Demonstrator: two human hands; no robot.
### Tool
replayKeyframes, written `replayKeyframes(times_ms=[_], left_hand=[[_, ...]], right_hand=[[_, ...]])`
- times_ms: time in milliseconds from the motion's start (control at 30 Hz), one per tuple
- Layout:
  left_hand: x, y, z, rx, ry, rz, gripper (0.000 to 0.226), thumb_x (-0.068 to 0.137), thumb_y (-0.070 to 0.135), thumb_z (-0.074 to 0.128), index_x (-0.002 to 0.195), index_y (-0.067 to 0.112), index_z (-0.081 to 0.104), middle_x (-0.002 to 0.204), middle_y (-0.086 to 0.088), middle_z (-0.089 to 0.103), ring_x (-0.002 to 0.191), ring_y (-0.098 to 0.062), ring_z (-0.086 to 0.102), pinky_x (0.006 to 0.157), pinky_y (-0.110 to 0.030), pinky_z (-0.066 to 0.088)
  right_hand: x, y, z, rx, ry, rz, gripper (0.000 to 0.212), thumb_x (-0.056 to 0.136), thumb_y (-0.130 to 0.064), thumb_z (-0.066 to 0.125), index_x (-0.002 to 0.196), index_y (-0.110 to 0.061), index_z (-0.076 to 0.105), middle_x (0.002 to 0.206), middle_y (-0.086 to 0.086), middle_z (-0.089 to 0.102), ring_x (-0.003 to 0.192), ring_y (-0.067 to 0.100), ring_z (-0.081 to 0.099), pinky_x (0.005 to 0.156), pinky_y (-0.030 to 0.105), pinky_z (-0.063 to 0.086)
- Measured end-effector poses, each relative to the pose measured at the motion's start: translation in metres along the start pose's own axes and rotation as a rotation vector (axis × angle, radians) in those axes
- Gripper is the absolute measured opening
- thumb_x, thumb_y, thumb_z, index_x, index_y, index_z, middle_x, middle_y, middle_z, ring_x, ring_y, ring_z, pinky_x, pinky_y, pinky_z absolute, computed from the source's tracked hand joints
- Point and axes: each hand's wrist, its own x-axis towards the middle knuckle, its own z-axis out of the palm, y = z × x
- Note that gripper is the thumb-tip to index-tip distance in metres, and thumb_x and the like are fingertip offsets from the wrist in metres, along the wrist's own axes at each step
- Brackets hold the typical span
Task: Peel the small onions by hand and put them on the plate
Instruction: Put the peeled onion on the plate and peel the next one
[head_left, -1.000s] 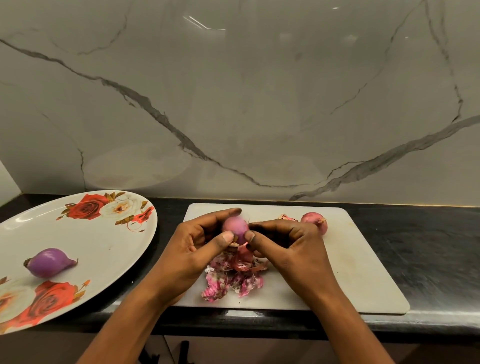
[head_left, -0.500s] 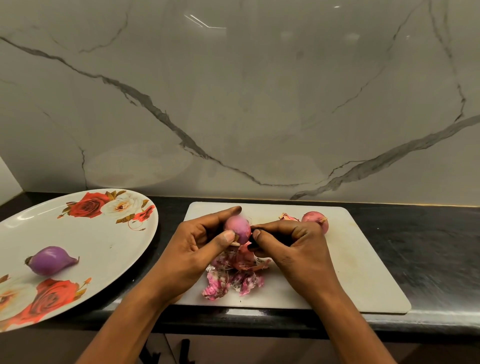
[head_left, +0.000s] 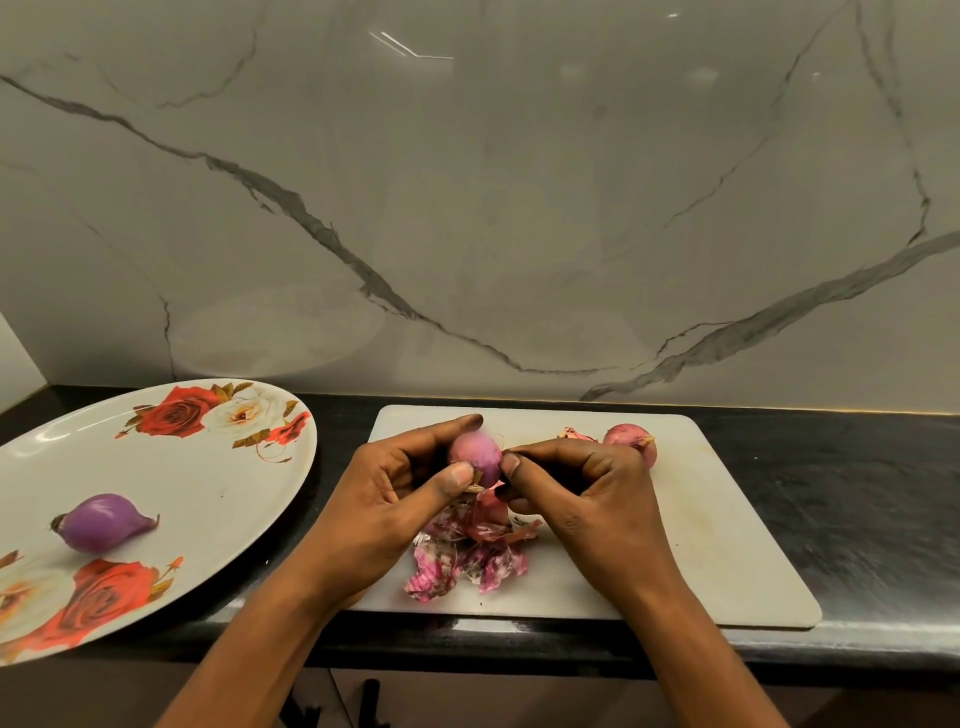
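My left hand (head_left: 400, 493) holds a small pink onion (head_left: 475, 454) between thumb and forefinger above the white cutting board (head_left: 727, 545). My right hand (head_left: 582, 499) pinches at the onion's right side with thumb and fingertips. A pile of pink onion skins (head_left: 467, 556) lies on the board under both hands. An unpeeled reddish onion (head_left: 631, 439) rests at the board's far edge, partly behind my right hand. One peeled purple onion (head_left: 98, 522) lies on the white rose-patterned plate (head_left: 208, 499) at the left.
A loose bit of skin (head_left: 574, 434) lies next to the unpeeled onion. The plate and board sit on a black counter (head_left: 857, 493) against a marble wall (head_left: 519, 208). The counter's front edge runs just below the board.
The hands have stayed over the board. My right thumb and fingers have shifted slightly against the onion's side; the onion has turned a little in my left hand.
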Motion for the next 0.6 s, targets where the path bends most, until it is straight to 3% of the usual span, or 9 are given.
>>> replayKeyframes(times_ms=[133, 400, 600], left_hand=[[-0.0004, -0.0002, -0.0005, -0.015, 0.016, -0.003, 0.052, 0.09, 0.016, 0.07, 0.141, 0.016, 0.062, 0.134, 0.001, 0.072, 0.128, -0.018, 0.067, 0.105, -0.034, 0.056], [-0.0003, -0.0015, 0.0006, 0.007, 0.043, 0.008, 0.051, 0.088, 0.013, 0.073, 0.138, 0.013, 0.065, 0.129, 0.002, 0.075, 0.123, -0.016, 0.07, 0.099, -0.028, 0.058], [-0.0007, -0.0015, -0.001, 0.04, 0.027, -0.007, 0.051, 0.088, 0.017, 0.074, 0.139, 0.017, 0.066, 0.133, 0.003, 0.073, 0.127, -0.015, 0.067, 0.104, -0.036, 0.057]], right_hand=[[-0.0014, -0.0023, -0.0005, -0.016, -0.025, -0.03, 0.021, 0.086, -0.026, 0.086, 0.107, -0.024, 0.083, 0.095, -0.012, 0.082, 0.09, 0.009, 0.079, 0.081, 0.035, 0.066], [-0.0026, 0.0013, -0.0007, -0.075, 0.015, -0.064, 0.014, 0.092, -0.019, 0.081, 0.103, -0.028, 0.084, 0.09, -0.016, 0.081, 0.083, 0.01, 0.079, 0.077, 0.036, 0.067], [-0.0015, 0.002, -0.0001, -0.121, 0.037, -0.062, 0.011, 0.091, -0.018, 0.08, 0.099, -0.024, 0.085, 0.086, -0.016, 0.081, 0.08, 0.008, 0.078, 0.076, 0.033, 0.066]])
